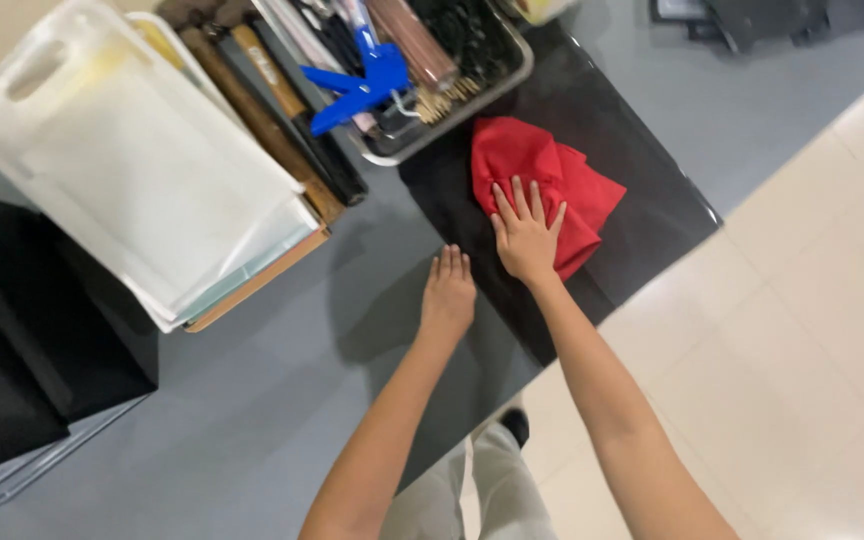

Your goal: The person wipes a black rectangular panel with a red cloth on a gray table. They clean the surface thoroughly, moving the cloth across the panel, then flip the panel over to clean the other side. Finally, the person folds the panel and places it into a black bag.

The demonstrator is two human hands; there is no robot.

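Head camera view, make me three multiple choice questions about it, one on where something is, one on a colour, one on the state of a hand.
1. Where does the red cloth lie?
A. on the black sheet on the table
B. in the metal tray
C. on the floor

2. What colour is the plastic clamp in the metal tray?
A. green
B. blue
C. yellow

3. How is the right hand placed?
A. clenched in a fist in the air
B. gripping a cutting board
C. flat, fingers spread, on the red cloth

Answers:
1 A, the cloth rests on the dark sheet just beside the tray.
2 B, the clamp stands out bright blue among the tools.
3 C, the palm presses down on the cloth, while the left hand lies flat on the table edge of the sheet.
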